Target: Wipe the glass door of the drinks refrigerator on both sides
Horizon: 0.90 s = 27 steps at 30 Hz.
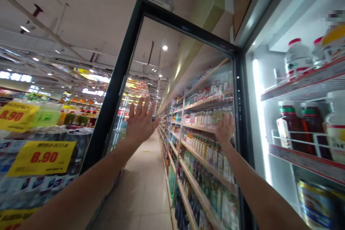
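Note:
A glass door (161, 64) with a black frame stands swung out from a lit cooler. My left hand (141, 120) is raised before the glass, its fingers spread and nothing in it. Toward the hinge side of the same door is my right hand (225, 128), fingers up and apart, somewhat blurred, with nothing visible in it. Whether either palm touches the glass, I cannot tell. Shelves of bottles (210, 118) show through the pane behind both hands.
To the right, the cooler's shelves (304, 75) hold capped bottles (298, 59), dark red bottles (293, 125) and cans (318, 201). Yellow price signs (44, 157) hang over stacked packs at left. A tiled aisle floor (142, 187) runs ahead beyond the door.

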Each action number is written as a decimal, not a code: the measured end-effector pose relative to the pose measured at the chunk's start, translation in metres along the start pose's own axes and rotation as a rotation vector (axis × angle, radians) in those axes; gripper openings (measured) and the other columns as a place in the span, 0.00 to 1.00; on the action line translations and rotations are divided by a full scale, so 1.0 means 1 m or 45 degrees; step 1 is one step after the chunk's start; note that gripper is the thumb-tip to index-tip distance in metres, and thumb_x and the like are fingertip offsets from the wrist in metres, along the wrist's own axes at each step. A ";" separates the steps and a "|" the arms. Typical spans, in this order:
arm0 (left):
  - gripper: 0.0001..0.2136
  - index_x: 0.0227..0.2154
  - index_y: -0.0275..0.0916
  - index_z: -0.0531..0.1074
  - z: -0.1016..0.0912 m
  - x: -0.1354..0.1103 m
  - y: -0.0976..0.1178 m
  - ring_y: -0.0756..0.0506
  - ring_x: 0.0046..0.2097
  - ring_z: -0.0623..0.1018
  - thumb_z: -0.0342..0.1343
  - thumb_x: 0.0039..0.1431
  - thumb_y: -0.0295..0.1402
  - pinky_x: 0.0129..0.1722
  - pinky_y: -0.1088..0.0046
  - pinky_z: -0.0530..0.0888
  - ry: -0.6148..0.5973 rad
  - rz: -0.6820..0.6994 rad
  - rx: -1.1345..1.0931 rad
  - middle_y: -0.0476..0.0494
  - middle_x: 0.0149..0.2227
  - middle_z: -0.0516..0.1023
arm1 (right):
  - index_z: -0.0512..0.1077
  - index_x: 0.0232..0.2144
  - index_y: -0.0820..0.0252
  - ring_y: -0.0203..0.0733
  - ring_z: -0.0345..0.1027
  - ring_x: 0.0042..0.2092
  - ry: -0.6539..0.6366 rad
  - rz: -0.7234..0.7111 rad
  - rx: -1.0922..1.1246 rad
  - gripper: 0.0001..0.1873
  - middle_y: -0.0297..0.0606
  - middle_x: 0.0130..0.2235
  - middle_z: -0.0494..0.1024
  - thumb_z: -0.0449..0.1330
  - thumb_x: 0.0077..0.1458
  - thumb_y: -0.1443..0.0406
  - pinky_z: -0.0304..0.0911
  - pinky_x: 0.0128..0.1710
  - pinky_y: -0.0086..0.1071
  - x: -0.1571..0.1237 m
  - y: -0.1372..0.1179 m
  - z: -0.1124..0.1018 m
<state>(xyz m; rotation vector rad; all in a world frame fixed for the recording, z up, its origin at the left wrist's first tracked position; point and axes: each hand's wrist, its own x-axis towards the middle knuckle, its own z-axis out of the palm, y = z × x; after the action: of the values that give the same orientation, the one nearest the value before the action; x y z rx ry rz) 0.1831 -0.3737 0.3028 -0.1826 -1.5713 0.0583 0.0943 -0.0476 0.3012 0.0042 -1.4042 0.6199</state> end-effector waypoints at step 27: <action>0.27 0.61 0.40 0.52 0.007 -0.002 -0.003 0.38 0.66 0.44 0.42 0.61 0.45 0.63 0.52 0.43 0.007 -0.010 -0.066 0.39 0.65 0.47 | 0.65 0.53 0.52 0.46 0.44 0.64 -0.250 -0.649 0.064 0.22 0.39 0.62 0.58 0.46 0.57 0.65 0.44 0.60 0.50 -0.050 -0.019 -0.003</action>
<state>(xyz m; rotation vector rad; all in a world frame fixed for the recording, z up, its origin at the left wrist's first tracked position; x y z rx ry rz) 0.1761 -0.3762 0.3015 -0.2173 -1.5688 0.0107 0.1029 -0.0829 0.2615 0.4606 -1.5001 0.2327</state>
